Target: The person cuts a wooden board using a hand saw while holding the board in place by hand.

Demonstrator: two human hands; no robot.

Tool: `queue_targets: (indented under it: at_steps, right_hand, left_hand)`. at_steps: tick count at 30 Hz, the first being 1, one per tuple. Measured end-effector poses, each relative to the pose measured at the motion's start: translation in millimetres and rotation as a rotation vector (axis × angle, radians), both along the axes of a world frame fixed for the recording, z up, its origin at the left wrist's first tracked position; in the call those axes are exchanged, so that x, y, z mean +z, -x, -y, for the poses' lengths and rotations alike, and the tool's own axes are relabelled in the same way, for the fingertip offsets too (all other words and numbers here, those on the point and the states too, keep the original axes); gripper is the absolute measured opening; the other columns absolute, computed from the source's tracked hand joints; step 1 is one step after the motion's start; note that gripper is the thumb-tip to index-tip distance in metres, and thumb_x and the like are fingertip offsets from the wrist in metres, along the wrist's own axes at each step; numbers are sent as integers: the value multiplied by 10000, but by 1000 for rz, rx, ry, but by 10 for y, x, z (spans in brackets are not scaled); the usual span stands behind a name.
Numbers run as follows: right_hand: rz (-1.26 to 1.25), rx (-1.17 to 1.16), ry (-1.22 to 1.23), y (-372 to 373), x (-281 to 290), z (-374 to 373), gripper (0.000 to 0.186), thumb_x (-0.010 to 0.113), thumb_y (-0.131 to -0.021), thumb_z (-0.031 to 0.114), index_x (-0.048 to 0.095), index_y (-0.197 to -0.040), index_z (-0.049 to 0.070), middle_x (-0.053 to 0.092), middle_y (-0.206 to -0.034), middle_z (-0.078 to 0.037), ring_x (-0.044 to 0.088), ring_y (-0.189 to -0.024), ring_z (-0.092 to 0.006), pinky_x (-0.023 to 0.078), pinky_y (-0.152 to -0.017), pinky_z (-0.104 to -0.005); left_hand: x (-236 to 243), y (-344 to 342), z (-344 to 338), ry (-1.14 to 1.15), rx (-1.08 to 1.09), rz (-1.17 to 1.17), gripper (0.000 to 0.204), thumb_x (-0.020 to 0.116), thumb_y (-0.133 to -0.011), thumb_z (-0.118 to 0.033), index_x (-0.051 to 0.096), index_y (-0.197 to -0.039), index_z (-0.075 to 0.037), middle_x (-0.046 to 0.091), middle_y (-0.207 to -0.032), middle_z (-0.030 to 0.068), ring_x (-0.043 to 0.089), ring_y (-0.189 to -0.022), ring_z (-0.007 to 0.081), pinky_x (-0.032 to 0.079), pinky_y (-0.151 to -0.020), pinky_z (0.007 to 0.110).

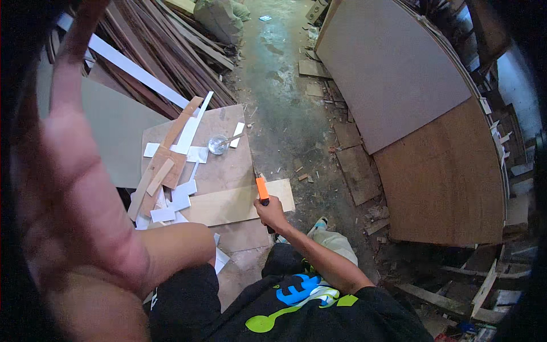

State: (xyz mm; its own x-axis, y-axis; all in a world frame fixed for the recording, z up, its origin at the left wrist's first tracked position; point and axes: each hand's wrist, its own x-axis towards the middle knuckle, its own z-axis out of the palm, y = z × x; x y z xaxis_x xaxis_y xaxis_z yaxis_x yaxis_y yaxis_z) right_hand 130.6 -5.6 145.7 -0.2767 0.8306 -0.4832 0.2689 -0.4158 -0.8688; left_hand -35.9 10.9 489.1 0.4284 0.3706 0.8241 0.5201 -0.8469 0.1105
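My left hand (94, 191) is raised very close to the camera, filling the left side with its palm; most fingers are too cropped and close to read. My right hand (269, 211) is closed around an orange-and-black hand tool (262, 187) with a dark tip, above the right part of a pale wooden plank (221, 204). The plank lies on a larger board (228, 171) with overlapping brown wood strips (181, 122), white offcuts (182, 196) and a clear cup (216, 146) with a stick across its top.
Stacked long strips (142, 57) fill the back left beside a grey panel (117, 122). Large grey and brown sheets (393, 74) lean along the right, with scrap boards (356, 171) at their foot. A concrete walkway (273, 85) littered with chips runs between.
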Motion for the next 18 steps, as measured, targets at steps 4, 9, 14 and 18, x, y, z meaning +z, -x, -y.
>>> queue_targets:
  at_steps: [4,9,14,18]
  right_hand:
    - [24,8,-2,-11,4,1,272,561,-828,219,515,-661,9,520,-493,-57,509,-373,-152,407,-365,-318]
    - [31,0,2,6,-45,3,276,562,-828,215,517,-655,4,519,-492,-52,518,-384,-155,410,-376,-319]
    - [-76,-35,-97,-66,-128,43,269,575,-819,217,538,-684,-13,535,-505,-67,538,-417,-163,423,-407,-331]
    - [53,-22,-15,-96,-79,-29,264,580,-815,219,550,-691,-12,541,-510,-70,542,-422,-169,425,-416,-334]
  left_hand:
    - [-12,-60,13,16,12,-3,888,417,-822,-607,276,-1327,109,428,-1267,309,418,-1200,411,263,-1037,536]
    - [0,-137,29,43,39,-15,894,433,-823,-601,263,-1336,112,420,-1276,314,427,-1193,413,274,-1035,534]
    - [-731,-472,50,470,-114,564,951,783,-606,-382,358,-1309,98,528,-1184,266,483,-1167,325,276,-1048,452]
    - [-1988,-347,-126,866,176,485,633,717,-730,-106,434,-1285,11,636,-1095,97,585,-960,140,417,-921,306]
